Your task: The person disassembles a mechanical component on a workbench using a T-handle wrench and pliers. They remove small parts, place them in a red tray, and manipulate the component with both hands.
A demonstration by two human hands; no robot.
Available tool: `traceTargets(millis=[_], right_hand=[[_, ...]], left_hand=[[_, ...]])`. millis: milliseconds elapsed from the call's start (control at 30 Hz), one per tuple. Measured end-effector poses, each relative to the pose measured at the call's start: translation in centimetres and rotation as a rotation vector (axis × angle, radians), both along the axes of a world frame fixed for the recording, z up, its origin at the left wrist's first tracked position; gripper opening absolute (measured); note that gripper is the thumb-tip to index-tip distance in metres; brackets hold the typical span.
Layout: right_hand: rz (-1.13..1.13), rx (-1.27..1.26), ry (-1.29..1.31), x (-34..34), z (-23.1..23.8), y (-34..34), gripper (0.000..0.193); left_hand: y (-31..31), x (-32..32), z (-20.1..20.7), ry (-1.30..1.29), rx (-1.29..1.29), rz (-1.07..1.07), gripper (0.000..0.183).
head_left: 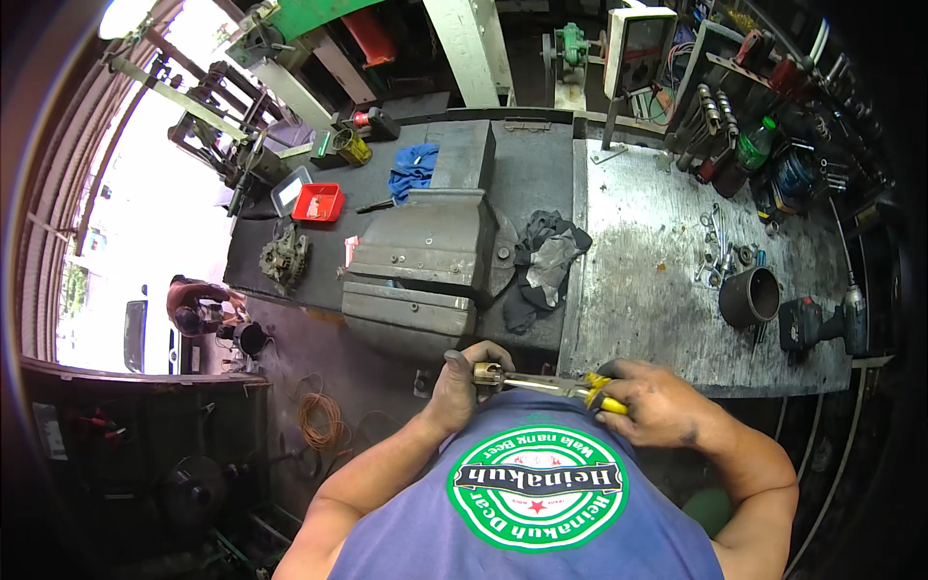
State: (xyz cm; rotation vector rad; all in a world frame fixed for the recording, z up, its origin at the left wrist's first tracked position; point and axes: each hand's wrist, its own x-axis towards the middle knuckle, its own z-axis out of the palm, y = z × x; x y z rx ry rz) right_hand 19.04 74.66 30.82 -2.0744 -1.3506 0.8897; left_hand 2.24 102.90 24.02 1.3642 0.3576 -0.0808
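Observation:
In front of my chest, my left hand (456, 391) is closed around a small cylindrical metal part (489, 373) with a brownish, coppery look. My right hand (652, 398) grips long-nosed pliers (601, 394) by their yellow handles. The slim metal jaws (541, 382) stretch left toward the part; whether they pinch it is too small to tell. Just beyond my hands stands a large grey bench vise (416, 246), its jaws slightly apart. A dark, crumpled rag (546, 266) lies to the right of the vise.
Left on the bench are an alternator-like part (283, 257), a red tray (319, 202) and a blue cloth (414, 170). At right sit wrenches (715, 242), a metal cylinder (749, 297) and a cordless tool (822, 324). Another person (198, 307) crouches far left. An orange hose (320, 421) lies coiled below.

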Motion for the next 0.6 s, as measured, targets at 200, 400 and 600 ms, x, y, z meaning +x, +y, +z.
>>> traceTargets(millis=[200, 400, 600], right_hand=[[0.043, -0.132, 0.086, -0.7, 0.8, 2.3, 0.022], [0.047, -0.007, 0.133, -1.0, 0.4, 2.5, 0.026], [0.051, 0.113, 0.203, -2.0, -0.9, 0.3, 0.02]], left_hand=[[-0.1, 0.2, 0.2, -0.032, 0.266, -0.061, 0.11], [0.6, 1.0, 0.2, -0.149, 0.44, -0.13, 0.101], [0.1, -0.3, -0.8, -0.192, 0.574, -0.068, 0.079]])
